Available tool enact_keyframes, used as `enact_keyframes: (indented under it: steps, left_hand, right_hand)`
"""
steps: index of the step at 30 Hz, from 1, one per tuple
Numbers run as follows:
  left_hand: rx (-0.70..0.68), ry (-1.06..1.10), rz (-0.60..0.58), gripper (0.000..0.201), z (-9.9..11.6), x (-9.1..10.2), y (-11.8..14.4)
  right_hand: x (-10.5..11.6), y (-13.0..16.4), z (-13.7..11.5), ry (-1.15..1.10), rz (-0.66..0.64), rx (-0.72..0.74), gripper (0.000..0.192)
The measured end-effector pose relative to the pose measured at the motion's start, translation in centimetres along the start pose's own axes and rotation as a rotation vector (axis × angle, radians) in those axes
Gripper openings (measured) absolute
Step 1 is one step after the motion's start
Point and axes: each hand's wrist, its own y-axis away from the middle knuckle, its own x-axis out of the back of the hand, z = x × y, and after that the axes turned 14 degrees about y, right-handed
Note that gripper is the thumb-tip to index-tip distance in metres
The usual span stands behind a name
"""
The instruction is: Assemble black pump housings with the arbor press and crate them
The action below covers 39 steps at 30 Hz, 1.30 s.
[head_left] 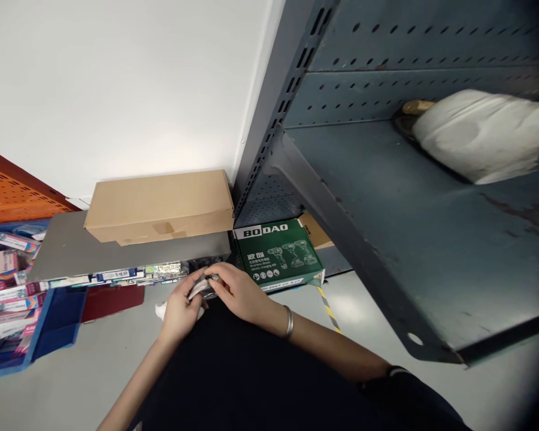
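Both my hands are close together in front of my body, around a small crumpled whitish plastic packet (202,285) with a dark part at its side. My left hand (179,311) has its fingers closed on the near left side of the packet. My right hand (240,291), with a silver bracelet at its wrist, pinches the packet's upper right side. A piece of white material (160,310) sticks out beside my left hand; whether it belongs to the packet I cannot tell. The fingers partly hide what the packet contains.
A closed cardboard box (161,206) lies on a grey cabinet top (72,245) ahead. To its right is a green power-tool box (278,251). A blue bin (56,323) of small cartons stands left. On the right, a grey metal shelf (386,197) carries a white bundle (480,134).
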Motion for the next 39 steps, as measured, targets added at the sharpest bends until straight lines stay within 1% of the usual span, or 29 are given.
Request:
enact_keyframes:
  steps: [2, 3, 5, 6, 7, 9, 10, 12, 14, 17, 19, 21, 23, 25, 28, 31, 34, 36, 39]
  left_hand:
    - [-0.004, 0.004, -0.007, 0.054, 0.0, 0.1, 0.0]
    - [-0.015, 0.0, -0.014, 0.054, 0.0, 0.1, 0.0]
    - [-0.053, -0.02, -0.027, 0.053, 0.0, 0.2, 0.1]
    - [-0.073, -0.033, -0.036, 0.05, 0.1, 0.3, 0.1]
    - [-0.087, -0.046, -0.05, 0.047, 0.3, 0.4, 0.1]
    - [-0.111, -0.073, -0.105, 0.036, 0.7, 0.6, 0.2]
    - [-0.126, -0.094, -0.138, 0.031, 1.0, 0.8, 0.2]
    - [-0.166, -0.153, -0.187, 0.022, 1.3, 1.3, 0.4]
    - [-0.213, -0.202, -0.207, 0.012, 1.4, 1.9, 0.8]
    - [-0.248, -0.199, -0.202, 0.016, 0.8, 2.6, 1.5]
    - [-0.221, -0.158, -0.155, 0.014, 0.3, 3.0, 1.9]
    - [-0.197, -0.141, -0.103, 0.024, 0.0, 3.2, 2.2]
    - [-0.247, -0.177, -0.093, 0.025, 0.0, 3.4, 2.3]
    - [-0.347, -0.259, -0.14, 0.019, 0.3, 3.7, 2.3]
    - [-0.463, -0.397, -0.229, 0.018, 1.0, 3.9, 2.3]
    - [-0.507, -0.535, -0.282, 0.022, 1.7, 4.0, 2.3]
    - [-0.51, -0.651, -0.282, 0.031, 2.5, 4.3, 2.4]
    - [-0.538, -0.67, -0.29, 0.034, 2.8, 4.4, 2.3]
    - [-0.583, -0.584, -0.324, 0.026, 3.0, 4.1, 2.0]
  right_hand:
    - [0.7, 0.1, 0.1, 0.048, 0.041, 0.036, 0.027]
    - [1.0, 0.1, 0.3, 0.09, 0.039, 0.06, 0.033]
    - [1.3, 0.2, 0.9, 0.206, -0.024, 0.128, 0.056]
    - [1.3, 0.3, 1.3, 0.265, -0.073, 0.163, 0.058]
    - [1.2, 0.4, 1.7, 0.313, -0.111, 0.184, 0.05]
    - [0.8, 0.4, 2.4, 0.362, -0.121, 0.183, 0.022]
    - [0.7, 0.5, 2.6, 0.364, -0.092, 0.169, 0.018]
    - [0.7, 0.5, 3.0, 0.317, -0.018, 0.122, 0.022]
    - [1.0, 0.7, 3.2, 0.216, -0.011, 0.076, 0.02]
    - [1.5, 1.3, 3.5, 0.03, -0.063, 0.024, 0.017]
    - [1.4, 1.7, 3.7, -0.087, -0.044, -0.014, 0.016]
    - [1.0, 2.2, 3.8, -0.201, -0.031, -0.058, 0.017]
    - [0.6, 2.4, 3.7, -0.253, -0.031, -0.063, 0.018]
    - [0.2, 2.5, 3.4, -0.21, -0.027, -0.001, 0.019]
    - [-0.2, 2.5, 3.0, -0.05, -0.027, 0.125, 0.019]
    - [-0.5, 2.5, 2.3, 0.067, -0.026, 0.184, 0.02]
    - [-0.6, 2.7, 1.6, 0.147, -0.03, 0.181, 0.021]
    - [-0.7, 2.8, 1.3, 0.209, -0.047, 0.182, 0.021]
    - [-1.0, 3.1, 1.0, 0.287, -0.077, 0.221, 0.022]
